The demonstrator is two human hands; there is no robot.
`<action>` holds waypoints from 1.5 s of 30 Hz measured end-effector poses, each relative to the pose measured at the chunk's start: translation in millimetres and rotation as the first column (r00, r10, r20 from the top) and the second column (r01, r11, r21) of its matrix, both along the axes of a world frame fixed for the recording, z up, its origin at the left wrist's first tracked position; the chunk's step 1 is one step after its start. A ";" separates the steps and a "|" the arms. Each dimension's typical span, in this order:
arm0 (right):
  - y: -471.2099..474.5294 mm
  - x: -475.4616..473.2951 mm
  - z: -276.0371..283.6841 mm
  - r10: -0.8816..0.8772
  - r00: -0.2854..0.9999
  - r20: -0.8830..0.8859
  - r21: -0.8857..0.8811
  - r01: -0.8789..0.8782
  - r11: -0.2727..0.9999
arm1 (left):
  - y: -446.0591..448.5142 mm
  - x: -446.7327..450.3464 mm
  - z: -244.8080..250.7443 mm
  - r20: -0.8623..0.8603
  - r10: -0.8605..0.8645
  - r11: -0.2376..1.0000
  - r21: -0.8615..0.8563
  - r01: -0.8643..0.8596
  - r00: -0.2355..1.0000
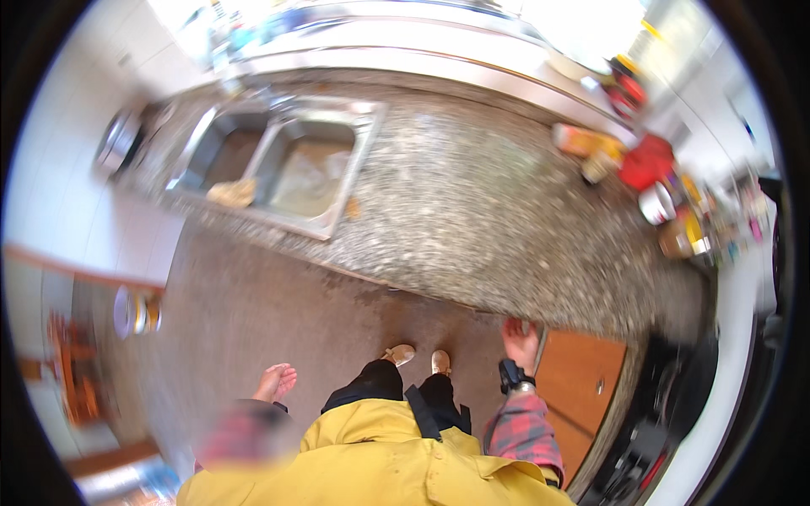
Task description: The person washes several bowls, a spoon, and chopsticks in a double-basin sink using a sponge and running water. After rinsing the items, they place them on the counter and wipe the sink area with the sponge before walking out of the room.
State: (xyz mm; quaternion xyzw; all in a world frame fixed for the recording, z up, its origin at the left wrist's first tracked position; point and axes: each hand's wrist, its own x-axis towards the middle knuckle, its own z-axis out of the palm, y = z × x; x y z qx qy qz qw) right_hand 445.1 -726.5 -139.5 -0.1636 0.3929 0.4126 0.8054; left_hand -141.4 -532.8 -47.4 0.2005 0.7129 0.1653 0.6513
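My left hand (276,382) hangs over the brown floor with nothing in it, its fingers loosely curled. Close to the front edge of the speckled stone countertop (468,209), my right hand (520,341) is raised, empty, with fingers apart; its fingertips are near the counter's underside, and whether they touch it I cannot tell. A black watch (508,376) is on the right wrist. In the counter sits a double-bowl metal sink (335,215). A tan cloth or sponge-like thing (233,193) lies on its front rim. The view is blurred.
An orange-brown cabinet door (579,373) stands just right of my right hand. Jars, a red bag-like thing (648,161) and a white cup (657,203) crowd the counter's right end. A metal container (119,142) is left of the sink. An orange wooden object (74,373) stands far left.
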 end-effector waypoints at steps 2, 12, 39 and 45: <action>7.6 8.1 1.7 0.053 0.996 0.075 -0.023 -0.051 0.998 | -50.8 -22.7 -1.1 -0.020 0.078 0.997 0.015 -0.077 0.997; 9.4 54.5 -28.4 0.197 0.980 0.028 -0.135 -0.191 0.972 | -343.9 -16.3 36.4 -0.052 0.421 0.877 -0.233 -0.420 0.906; 273.8 -375.0 210.6 0.463 -0.704 0.538 -0.834 -0.523 0.173 | -497.0 -161.5 -89.8 0.219 0.893 0.399 0.022 -0.917 0.394; 454.4 -401.4 202.1 0.234 -0.756 0.612 -0.766 -0.493 0.412 | -488.2 -136.1 -100.3 0.069 0.947 0.312 0.026 -0.950 0.313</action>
